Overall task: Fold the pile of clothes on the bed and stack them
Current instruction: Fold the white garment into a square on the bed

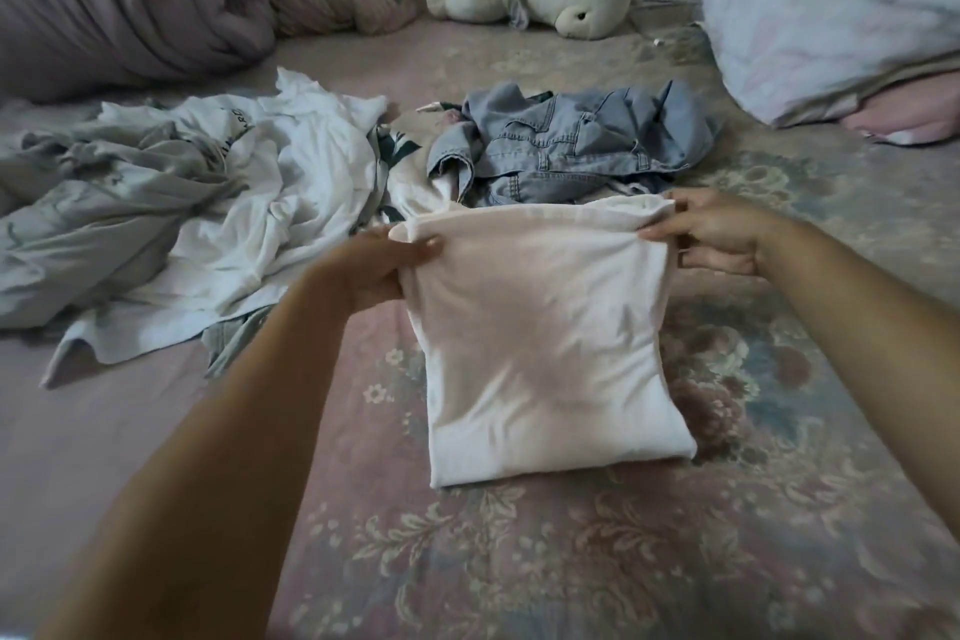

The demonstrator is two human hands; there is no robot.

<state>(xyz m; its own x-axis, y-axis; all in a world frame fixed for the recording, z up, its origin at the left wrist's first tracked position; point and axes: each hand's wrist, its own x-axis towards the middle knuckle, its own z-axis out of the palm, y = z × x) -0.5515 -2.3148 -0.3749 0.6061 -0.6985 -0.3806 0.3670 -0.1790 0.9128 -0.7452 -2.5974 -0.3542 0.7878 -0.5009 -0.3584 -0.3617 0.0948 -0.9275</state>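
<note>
L hand (387, 265): you pinch far-left corner of the pale pink folded cotton garment (550, 348).
R hand (717, 234): pinches far-right corner; keeps top edge taut, prob. for next fold.
Crumpled blue denim jacket (566, 140): unfolded, behind.

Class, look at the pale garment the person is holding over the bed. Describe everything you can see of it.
The pale pink garment is soft, thin cloth, folded into a rough rectangle with a few shallow creases. Its near folded edge rests on the floral bedspread; its far edge is lifted. The left hand pinches the far-left corner and the right hand pinches the far-right corner, where layered edges show. Beyond it lie the denim jacket and unfolded white clothes; whether it touches them cannot be told.
</note>
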